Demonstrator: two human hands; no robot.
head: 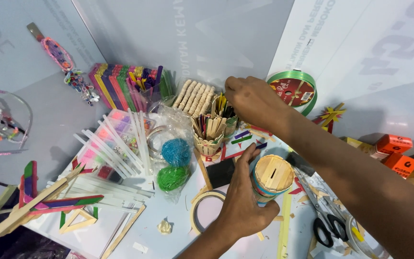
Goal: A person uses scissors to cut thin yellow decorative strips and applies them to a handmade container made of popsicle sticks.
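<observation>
My left hand (241, 194) wraps around a round container (273, 176) made of wooden craft sticks, with a slotted stick lid and a coloured band around it. My right hand (254, 100) reaches across to the back, fingers closed at a small stick-built holder (211, 134) filled with coloured craft sticks; whether it grips one I cannot tell. Loose coloured sticks (243, 139) lie between the two hands.
Stacked coloured sticks (120, 86), white glue sticks (120, 148), blue and green yarn balls (174, 165), a tape ring (202, 204), scissors (324, 216), a green ribbon spool (293, 88), orange boxes (396, 153) and a stick model (29, 204) crowd the white surface.
</observation>
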